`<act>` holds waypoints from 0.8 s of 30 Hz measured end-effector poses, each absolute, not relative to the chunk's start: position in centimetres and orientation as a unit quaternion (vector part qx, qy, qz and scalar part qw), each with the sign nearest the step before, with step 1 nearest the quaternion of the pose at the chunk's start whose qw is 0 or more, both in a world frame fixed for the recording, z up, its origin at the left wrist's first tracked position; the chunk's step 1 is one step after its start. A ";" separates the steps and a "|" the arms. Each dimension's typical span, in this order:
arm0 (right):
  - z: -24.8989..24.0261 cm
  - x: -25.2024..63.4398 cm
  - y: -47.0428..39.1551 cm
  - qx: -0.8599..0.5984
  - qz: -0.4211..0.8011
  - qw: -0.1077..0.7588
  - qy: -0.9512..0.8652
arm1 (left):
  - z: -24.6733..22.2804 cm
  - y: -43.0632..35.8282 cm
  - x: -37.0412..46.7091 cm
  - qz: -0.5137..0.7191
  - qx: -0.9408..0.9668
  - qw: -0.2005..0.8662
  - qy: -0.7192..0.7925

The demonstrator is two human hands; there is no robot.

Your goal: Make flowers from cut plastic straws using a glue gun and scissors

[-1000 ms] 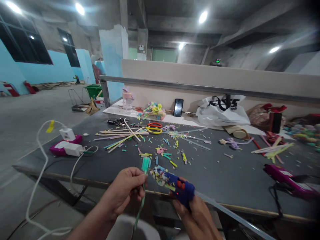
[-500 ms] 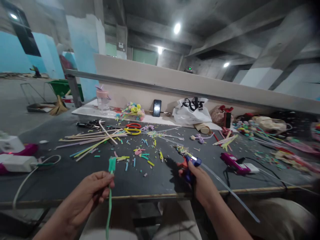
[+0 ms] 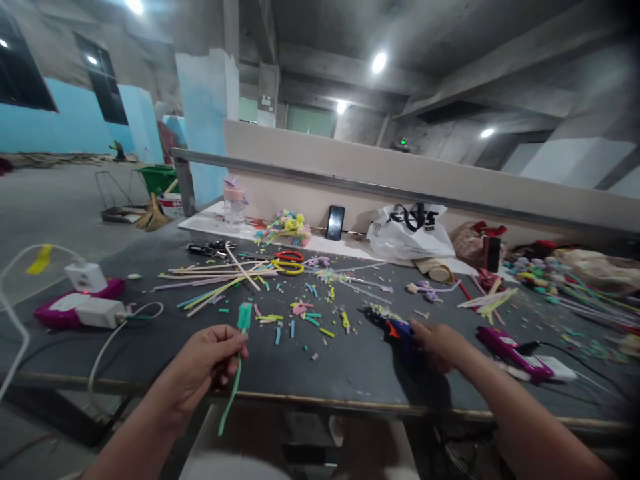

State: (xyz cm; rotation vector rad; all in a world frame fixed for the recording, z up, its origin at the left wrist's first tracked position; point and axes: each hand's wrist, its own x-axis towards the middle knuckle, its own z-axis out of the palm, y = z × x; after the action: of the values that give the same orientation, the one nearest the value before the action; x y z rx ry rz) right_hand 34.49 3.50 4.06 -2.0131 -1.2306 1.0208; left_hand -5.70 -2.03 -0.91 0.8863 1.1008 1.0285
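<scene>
Clock laid on the tabletop (image 3: 330, 377), twelve away from you. Nine o'clock: your left hand (image 3: 220, 350) pinches a green stem (image 3: 244, 317), stubby green tips up, tail drooping. Three o'clock: your right hand (image 3: 443, 343) touches the rear of a blue glue gun (image 3: 408, 335); whether gripped, can't tell. Short coloured clippings (image 3: 301, 309) scattered at centre; smartphone (image 3: 335, 223) leaning upright at twelve.

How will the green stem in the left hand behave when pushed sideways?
The green stem would probably bend easily, since its lower part curves beneath the left hand. Being thin, it seems light. Its bunched top may feel stiffer, as it looks thicker.
</scene>
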 end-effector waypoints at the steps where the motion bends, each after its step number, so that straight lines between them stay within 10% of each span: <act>1: 4.5 34.4 3.7 -0.755 0.334 0.269 -0.496 | -1.0 -2.0 -5.7 0.449 0.392 0.641 0.483; 13: 0.2 17.0 5.0 -0.613 0.078 0.188 -0.764 | -1.5 -1.5 -4.3 0.419 0.453 0.588 0.522; 24: -1.6 18.0 6.9 -0.586 0.123 0.272 -0.753 | -2.1 -1.1 -3.5 0.441 0.457 0.550 0.542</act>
State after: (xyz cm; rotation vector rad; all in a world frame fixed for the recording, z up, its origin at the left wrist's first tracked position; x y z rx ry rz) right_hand 18.00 6.93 -1.58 -1.5774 -2.0282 0.3304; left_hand -3.50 -1.11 -2.08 1.0820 1.2833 1.0433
